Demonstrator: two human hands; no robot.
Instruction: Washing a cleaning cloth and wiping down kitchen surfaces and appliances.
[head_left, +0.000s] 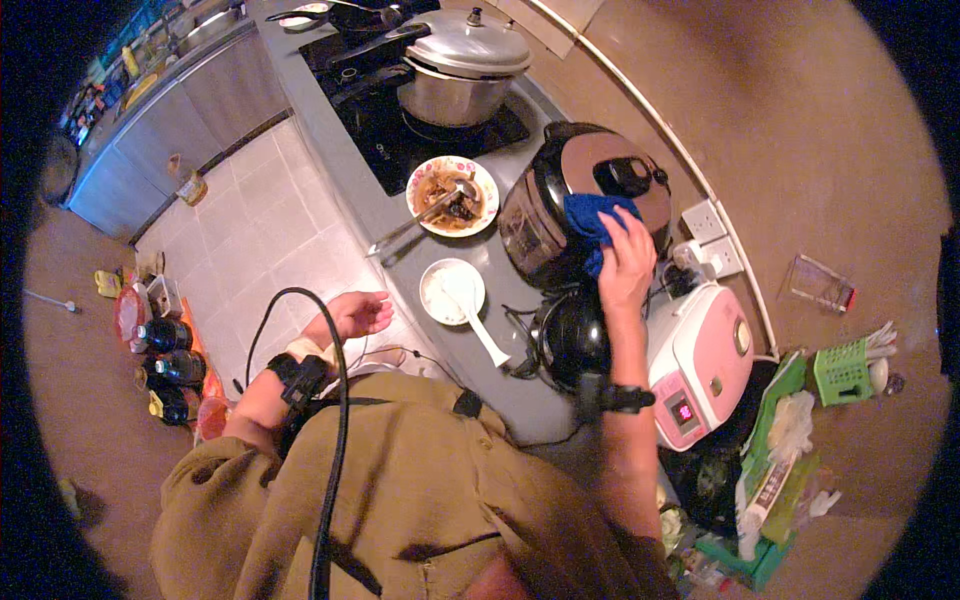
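Note:
My right hand (628, 262) grips a blue cloth (600, 214) against the top and near side of a dark electric cooker (536, 221) with a brown lid. My left hand (363, 313) hangs beside the counter edge, fingers loosely curled, holding nothing. On the counter, left of the cooker, stands a floral-rimmed bowl (452, 196) of cooked food with a metal spoon (416, 225) resting in it. Below it is a small white bowl (452, 291) of pale food with a white spoon (486, 330). A black glossy pot or kettle (574, 337) stands beside my right forearm.
A metal pressure cooker (465, 75) sits on the black hob (375, 146). A pink and white rice cooker (701, 367) is right of my forearm, near wall sockets (712, 236). A black cable (343, 420) loops in front of my body. Bottles (176, 367) stand at the left.

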